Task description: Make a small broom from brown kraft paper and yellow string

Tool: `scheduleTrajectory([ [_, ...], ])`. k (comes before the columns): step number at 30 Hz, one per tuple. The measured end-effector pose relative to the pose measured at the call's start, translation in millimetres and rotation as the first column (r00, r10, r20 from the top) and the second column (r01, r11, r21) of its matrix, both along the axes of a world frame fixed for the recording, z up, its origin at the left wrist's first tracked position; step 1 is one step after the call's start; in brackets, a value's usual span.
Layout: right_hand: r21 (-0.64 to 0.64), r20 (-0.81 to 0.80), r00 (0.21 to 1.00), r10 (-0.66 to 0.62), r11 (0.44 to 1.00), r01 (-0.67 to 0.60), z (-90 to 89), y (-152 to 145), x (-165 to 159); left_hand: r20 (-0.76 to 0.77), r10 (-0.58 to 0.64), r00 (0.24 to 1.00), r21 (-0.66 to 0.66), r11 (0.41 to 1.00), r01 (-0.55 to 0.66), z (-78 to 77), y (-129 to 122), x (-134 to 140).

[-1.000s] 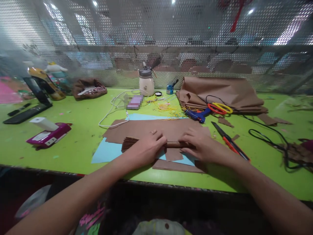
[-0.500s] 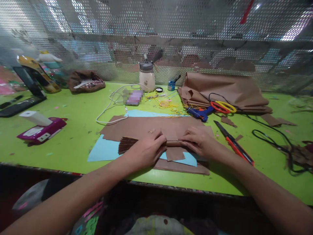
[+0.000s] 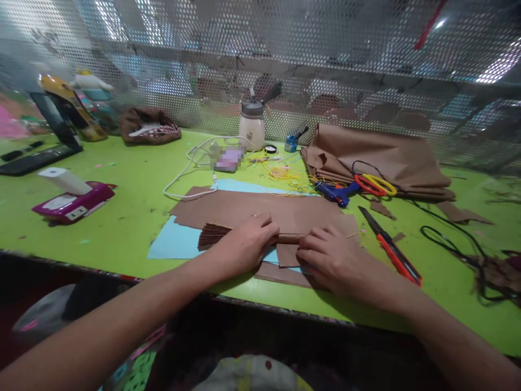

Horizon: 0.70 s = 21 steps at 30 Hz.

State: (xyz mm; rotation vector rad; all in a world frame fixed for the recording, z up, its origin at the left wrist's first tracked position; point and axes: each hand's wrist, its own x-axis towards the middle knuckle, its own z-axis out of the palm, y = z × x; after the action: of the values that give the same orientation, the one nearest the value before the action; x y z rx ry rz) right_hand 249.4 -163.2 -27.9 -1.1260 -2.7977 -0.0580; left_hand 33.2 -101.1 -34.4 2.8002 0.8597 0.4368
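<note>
My left hand is closed on a strip of brown paper folded into tight pleats, whose fanned end sticks out to the left of the wrist. Fingers of my right hand curl over the right end of the same paper, where a flat, unpleated flap hangs toward me. Beneath the hands lie a large brown paper sheet and a light blue sheet. The right fingertips are partly hidden against the paper.
Right of my hands lies a red and black utility knife. Behind it are a blue glue gun, red and yellow loops and folded brown paper. A purple power adapter sits left. A bottle stands behind.
My right hand has moved toward me and down over the flap, covering more of the blue and brown paper there. The left hand keeps its hold. The view has shifted slightly.
</note>
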Motion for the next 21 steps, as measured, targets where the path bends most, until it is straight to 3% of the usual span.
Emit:
scheduleTrajectory([
  [3,0.003,-0.037,0.999,0.01,1.0,-0.01,-4.3,0.1,-0.7,0.019,0.006,1.0,-0.012,1.0,-0.006,-1.0,0.0,0.0],
  [9,-0.114,-0.235,0.972,0.012,0.993,-0.039,-0.4,3.9,4.3,0.017,0.003,1.0,-0.006,1.0,-0.003,-0.8,-0.9,-0.2],
  [15,-0.257,-0.421,0.898,-0.13,0.966,0.019,-3.5,11.4,7.7,0.004,0.023,1.0,0.038,0.999,-0.023,-1.7,-1.6,0.6],
  [21,-0.128,-0.457,0.873,-0.17,0.984,0.125,3.3,26.0,0.9,0.024,0.025,0.999,0.01,1.0,-0.025,0.1,-0.8,-0.3],
])
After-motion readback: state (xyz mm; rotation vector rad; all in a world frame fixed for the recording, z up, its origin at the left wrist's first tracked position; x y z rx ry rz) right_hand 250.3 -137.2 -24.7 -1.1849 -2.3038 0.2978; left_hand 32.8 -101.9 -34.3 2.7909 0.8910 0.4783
